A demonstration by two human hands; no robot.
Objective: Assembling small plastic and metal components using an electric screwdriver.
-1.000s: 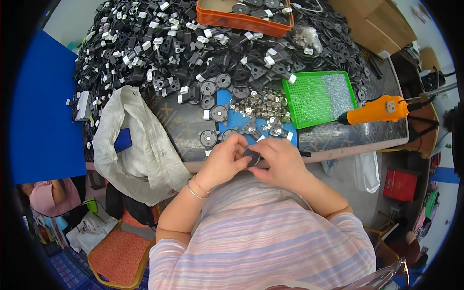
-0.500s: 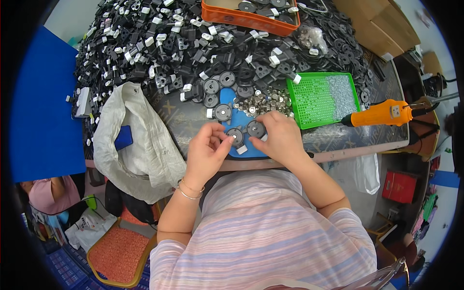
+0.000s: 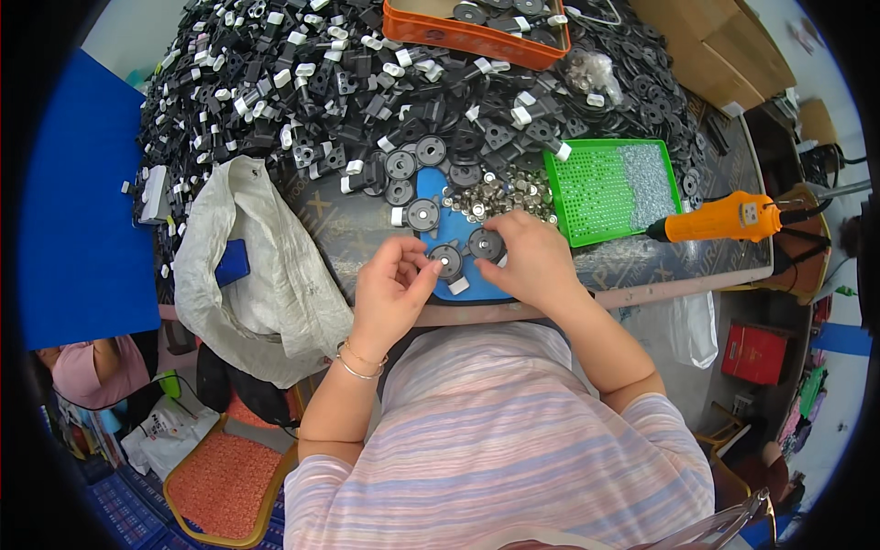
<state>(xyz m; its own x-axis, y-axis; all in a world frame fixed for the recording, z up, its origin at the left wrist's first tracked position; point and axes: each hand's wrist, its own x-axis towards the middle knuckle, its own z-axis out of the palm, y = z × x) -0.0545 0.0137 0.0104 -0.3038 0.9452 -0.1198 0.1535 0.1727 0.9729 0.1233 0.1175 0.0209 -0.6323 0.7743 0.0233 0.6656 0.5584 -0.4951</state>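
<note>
In front of me, on a blue mat (image 3: 484, 287), lie two black plastic discs with small metal centres. My left hand (image 3: 396, 280) has curled fingers, its thumb and fingertips at the left edge of the nearer disc (image 3: 448, 259), which has a white tab at its lower side. My right hand (image 3: 534, 261) holds the other disc (image 3: 482, 245) between thumb and fingers, touching its right side. Another black disc with a white tab (image 3: 423, 214) lies just beyond my left fingers. A pile of small silver metal caps (image 3: 504, 194) sits beyond my right hand.
A green perforated tray (image 3: 591, 192) with small silver pieces stands right, beside an orange power screwdriver (image 3: 720, 218). A large heap of black and white parts (image 3: 302, 92) covers the back, around an orange box (image 3: 472, 46). A white woven sack (image 3: 206, 247) hangs at the left edge.
</note>
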